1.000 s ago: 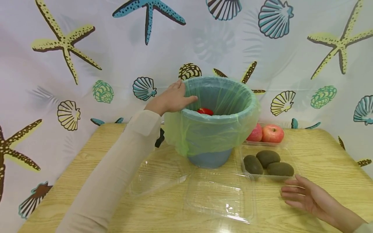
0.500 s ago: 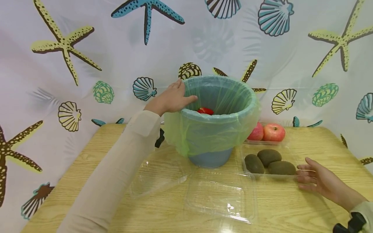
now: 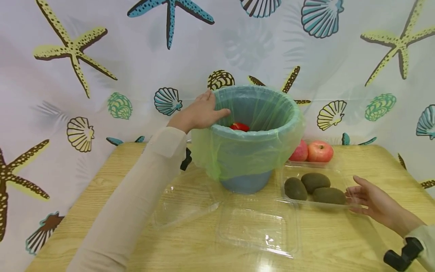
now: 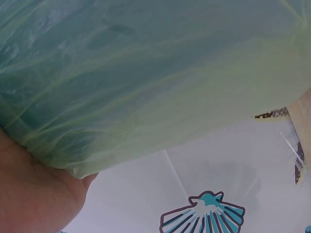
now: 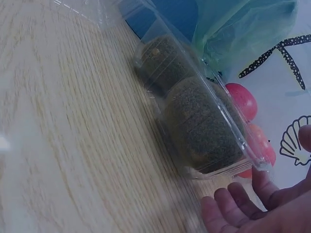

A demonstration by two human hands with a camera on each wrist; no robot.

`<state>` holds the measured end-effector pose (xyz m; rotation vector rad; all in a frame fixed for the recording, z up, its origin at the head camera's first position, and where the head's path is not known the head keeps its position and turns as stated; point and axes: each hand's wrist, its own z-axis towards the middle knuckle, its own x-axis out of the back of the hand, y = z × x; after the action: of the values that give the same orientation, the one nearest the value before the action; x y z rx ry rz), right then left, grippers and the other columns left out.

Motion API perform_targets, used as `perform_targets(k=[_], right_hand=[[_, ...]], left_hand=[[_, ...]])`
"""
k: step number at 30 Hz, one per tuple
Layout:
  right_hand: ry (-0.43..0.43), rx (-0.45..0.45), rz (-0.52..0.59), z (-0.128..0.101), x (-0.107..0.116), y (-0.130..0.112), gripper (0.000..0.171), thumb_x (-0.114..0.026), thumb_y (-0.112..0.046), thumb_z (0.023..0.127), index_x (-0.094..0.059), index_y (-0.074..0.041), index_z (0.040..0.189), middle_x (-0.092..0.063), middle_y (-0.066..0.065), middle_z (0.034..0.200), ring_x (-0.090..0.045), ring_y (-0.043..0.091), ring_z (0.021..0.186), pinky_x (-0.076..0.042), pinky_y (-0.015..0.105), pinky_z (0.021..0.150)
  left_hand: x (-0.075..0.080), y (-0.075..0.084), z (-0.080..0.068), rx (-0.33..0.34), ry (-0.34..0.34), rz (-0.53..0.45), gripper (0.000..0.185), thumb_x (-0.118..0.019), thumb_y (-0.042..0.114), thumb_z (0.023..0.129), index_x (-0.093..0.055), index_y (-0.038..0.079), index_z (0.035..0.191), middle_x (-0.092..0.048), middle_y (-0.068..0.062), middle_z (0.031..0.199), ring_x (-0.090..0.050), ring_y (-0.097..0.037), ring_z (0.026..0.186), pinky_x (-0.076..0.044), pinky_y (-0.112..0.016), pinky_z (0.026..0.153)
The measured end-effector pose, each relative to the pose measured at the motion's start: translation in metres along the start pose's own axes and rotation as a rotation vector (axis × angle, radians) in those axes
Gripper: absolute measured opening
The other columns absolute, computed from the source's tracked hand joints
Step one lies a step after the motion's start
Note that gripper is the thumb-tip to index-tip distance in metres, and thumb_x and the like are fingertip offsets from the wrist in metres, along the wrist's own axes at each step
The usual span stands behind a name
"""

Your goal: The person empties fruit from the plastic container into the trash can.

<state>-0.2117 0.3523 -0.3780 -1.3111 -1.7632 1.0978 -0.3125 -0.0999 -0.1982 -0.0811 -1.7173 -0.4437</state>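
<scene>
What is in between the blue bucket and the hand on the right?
The clear tray holding three kiwis lies between the blue bucket and the right hand, whose fingers reach the tray's near end. The head view shows it.

Blue bin [image 3: 245, 183] under pale green liner [image 3: 238, 151]; brown kiwis [image 3: 314, 187]; red apples [image 3: 314, 151]; light wood-grain table [image 3: 340, 241]; white curtain [image 3: 136, 56] patterned with teal and yellow starfish, shells.
</scene>
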Motion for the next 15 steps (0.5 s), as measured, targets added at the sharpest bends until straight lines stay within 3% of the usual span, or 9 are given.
perform_targets(k=[4, 9, 12, 15], right_hand=[[-0.024, -0.032, 0.043, -0.002, -0.003, -0.001, 0.054, -0.028, -0.052, 0.101, -0.064, -0.022, 0.073, -0.060, -0.012, 0.092, -0.058, 0.008, 0.092, -0.051, 0.037, 0.086], [-0.124, -0.027, 0.228, -0.006, -0.008, 0.001, 0.059, -0.028, -0.052, 0.100, -0.066, -0.018, 0.069, -0.058, -0.010, 0.099, -0.057, 0.012, 0.096, -0.050, 0.048, 0.091], [-0.183, -0.014, 0.335, -0.008, -0.012, 0.003, 0.059, -0.028, -0.050, 0.100, -0.065, -0.016, 0.069, -0.057, -0.006, 0.093, -0.058, 0.014, 0.094, -0.050, 0.049, 0.092], [-0.186, -0.016, 0.417, -0.009, -0.016, 0.004, 0.056, -0.031, -0.049, 0.100, -0.064, -0.015, 0.070, -0.057, 0.000, 0.085, -0.056, 0.017, 0.092, -0.051, 0.048, 0.092]], left_hand=[[0.001, -0.002, 0.000, 0.006, 0.001, -0.008, 0.082, -0.032, 0.051, 0.100, 0.007, -0.002, 0.151, 0.014, -0.016, 0.159, 0.010, -0.031, 0.148, -0.002, -0.045, 0.121], [0.000, -0.002, 0.000, 0.003, 0.002, -0.013, 0.082, -0.032, 0.051, 0.100, 0.006, -0.002, 0.151, 0.014, -0.017, 0.159, 0.010, -0.032, 0.148, -0.001, -0.045, 0.121], [0.000, -0.001, 0.000, 0.000, 0.002, -0.007, 0.082, -0.032, 0.050, 0.101, 0.006, -0.002, 0.151, 0.014, -0.017, 0.159, 0.010, -0.032, 0.148, -0.002, -0.045, 0.121], [0.000, -0.001, 0.000, 0.001, 0.001, -0.004, 0.082, -0.032, 0.051, 0.101, 0.006, -0.002, 0.151, 0.014, -0.017, 0.159, 0.010, -0.031, 0.148, -0.002, -0.045, 0.121]])
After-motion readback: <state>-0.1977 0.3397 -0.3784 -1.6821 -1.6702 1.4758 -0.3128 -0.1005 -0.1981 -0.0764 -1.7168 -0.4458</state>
